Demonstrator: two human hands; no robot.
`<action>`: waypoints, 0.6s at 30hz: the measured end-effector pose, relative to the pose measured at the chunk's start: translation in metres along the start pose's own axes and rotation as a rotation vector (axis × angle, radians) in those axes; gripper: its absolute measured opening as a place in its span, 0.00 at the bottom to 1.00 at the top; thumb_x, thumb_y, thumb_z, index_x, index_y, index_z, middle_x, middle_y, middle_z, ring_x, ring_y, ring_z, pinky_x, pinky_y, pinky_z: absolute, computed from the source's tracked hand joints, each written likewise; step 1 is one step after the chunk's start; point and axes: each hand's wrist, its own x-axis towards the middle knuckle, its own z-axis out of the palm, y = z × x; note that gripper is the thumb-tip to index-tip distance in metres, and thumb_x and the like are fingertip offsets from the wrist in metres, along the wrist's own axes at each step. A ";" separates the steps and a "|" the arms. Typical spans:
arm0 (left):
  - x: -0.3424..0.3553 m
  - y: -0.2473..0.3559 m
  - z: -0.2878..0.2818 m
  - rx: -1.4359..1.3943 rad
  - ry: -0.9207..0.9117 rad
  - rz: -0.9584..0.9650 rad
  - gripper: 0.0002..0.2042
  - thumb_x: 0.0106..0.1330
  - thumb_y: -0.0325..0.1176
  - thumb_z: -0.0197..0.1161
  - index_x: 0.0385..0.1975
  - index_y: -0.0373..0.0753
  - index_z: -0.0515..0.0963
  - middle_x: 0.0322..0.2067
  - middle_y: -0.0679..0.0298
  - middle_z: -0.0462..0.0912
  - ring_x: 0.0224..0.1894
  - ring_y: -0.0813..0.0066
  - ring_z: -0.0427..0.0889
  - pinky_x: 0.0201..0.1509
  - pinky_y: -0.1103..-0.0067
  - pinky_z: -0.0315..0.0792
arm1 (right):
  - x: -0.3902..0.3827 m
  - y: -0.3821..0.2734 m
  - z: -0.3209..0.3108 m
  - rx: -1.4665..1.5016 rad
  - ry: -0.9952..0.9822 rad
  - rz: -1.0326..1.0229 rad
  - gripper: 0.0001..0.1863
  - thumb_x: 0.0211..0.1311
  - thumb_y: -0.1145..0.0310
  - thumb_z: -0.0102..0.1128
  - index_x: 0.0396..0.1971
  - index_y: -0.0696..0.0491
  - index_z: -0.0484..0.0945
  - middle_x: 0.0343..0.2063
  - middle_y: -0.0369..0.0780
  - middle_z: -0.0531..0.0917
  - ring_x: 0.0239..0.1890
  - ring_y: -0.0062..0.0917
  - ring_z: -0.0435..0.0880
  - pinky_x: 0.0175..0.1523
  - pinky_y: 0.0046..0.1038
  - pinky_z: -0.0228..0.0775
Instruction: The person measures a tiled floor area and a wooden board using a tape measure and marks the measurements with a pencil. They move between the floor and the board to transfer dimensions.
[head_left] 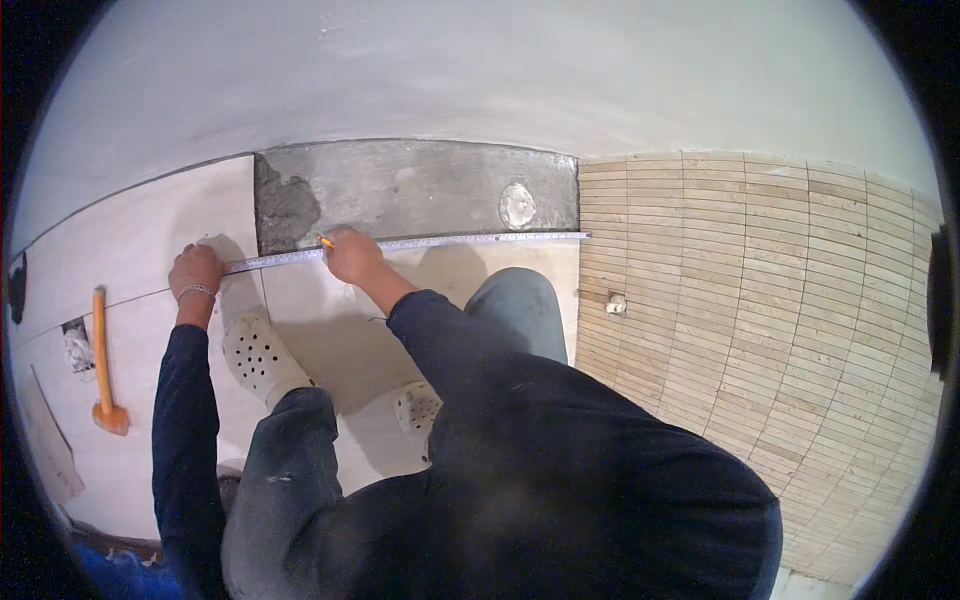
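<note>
My left hand (196, 272), with a bracelet at its wrist, is closed at the left end of a tape measure (450, 240). The tape's case, if it is under the fingers, is hidden. From there the pale blade runs right along the seam between a large beige tile (310, 300) and a bare grey cement strip (400, 190), its far end just on the narrow-strip tiling. My right hand (352, 257) pinches a yellow-orange pencil (326, 241) beside the blade, its tip over the cement. A dark patch of mortar (285, 205) lies left of the pencil.
An orange mallet (103, 370) lies on the tiles at left, near a cutout with crumpled plastic (76, 345). A whitish round patch (518, 205) marks the cement. Strip tiling (740, 300) with a small plugged hole (616, 304) spans the right. A pale wall (480, 70) rises beyond.
</note>
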 end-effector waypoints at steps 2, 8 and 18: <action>0.000 0.000 0.002 0.023 0.009 0.026 0.13 0.54 0.42 0.65 0.32 0.40 0.82 0.40 0.56 0.81 0.42 0.58 0.81 0.45 0.68 0.77 | 0.002 0.000 0.001 -0.007 0.007 0.006 0.14 0.60 0.62 0.48 0.35 0.56 0.78 0.37 0.50 0.80 0.41 0.44 0.79 0.47 0.42 0.71; 0.002 -0.004 0.010 -0.014 0.028 -0.016 0.10 0.52 0.40 0.65 0.29 0.42 0.82 0.38 0.57 0.81 0.41 0.59 0.82 0.44 0.67 0.77 | -0.001 0.001 0.004 0.102 0.050 0.040 0.11 0.57 0.65 0.51 0.32 0.55 0.80 0.35 0.51 0.81 0.40 0.44 0.80 0.46 0.42 0.72; 0.003 -0.009 0.016 -0.023 0.079 0.029 0.09 0.51 0.40 0.67 0.27 0.43 0.82 0.36 0.58 0.81 0.40 0.59 0.81 0.43 0.68 0.77 | 0.000 -0.001 -0.004 0.056 -0.005 -0.019 0.12 0.62 0.63 0.49 0.37 0.54 0.79 0.38 0.49 0.80 0.42 0.44 0.79 0.47 0.42 0.71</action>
